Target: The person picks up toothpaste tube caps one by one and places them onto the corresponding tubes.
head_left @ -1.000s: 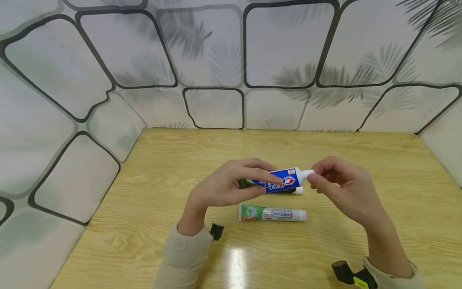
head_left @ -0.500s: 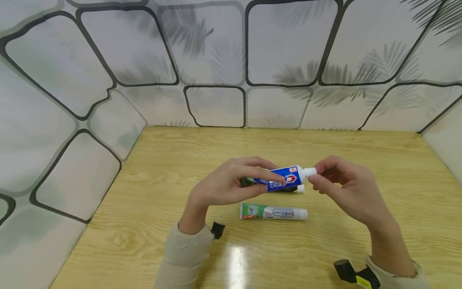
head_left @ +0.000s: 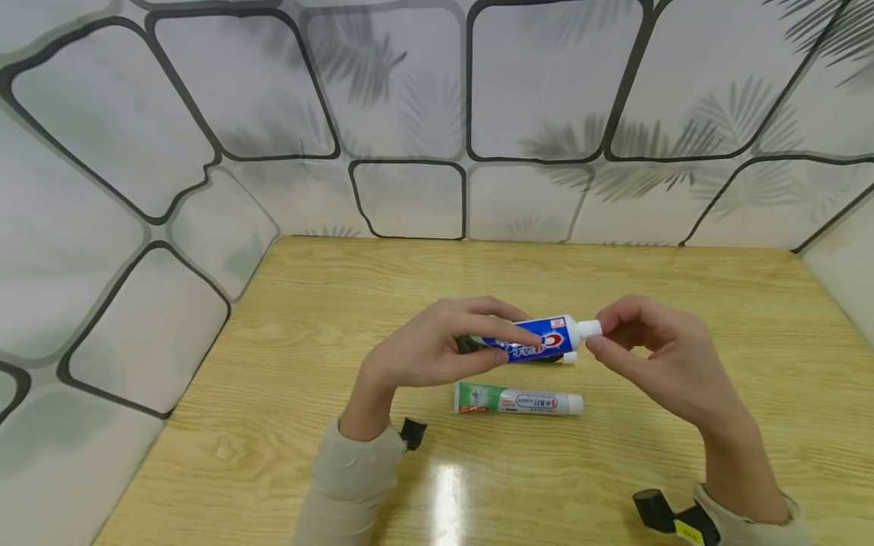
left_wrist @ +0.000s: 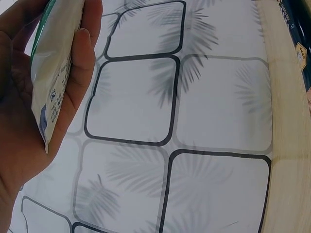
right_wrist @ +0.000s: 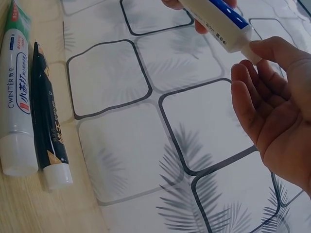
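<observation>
My left hand holds a blue and white toothpaste tube above the table, thumb below and fingers over the top. The tube's white cap points right and is still on its end. My right hand pinches that cap between thumb and index finger, the other fingers loosely bent, as the right wrist view shows. In the left wrist view, the tube's flat tail lies along the palm. Beneath, a green and white toothpaste tube rests on the table. A black tube with a white cap lies beside it, mostly covered in the head view.
The wood-grain table runs back to a wall covering with a stone outline and leaf pattern. Similar panels stand at the left and right. A black wrist mount sits on the right sleeve.
Both hands and the blue tube sit slightly further right in the view. The right thumb and index finger have shifted slightly at the cap, and a little more of it shows.
</observation>
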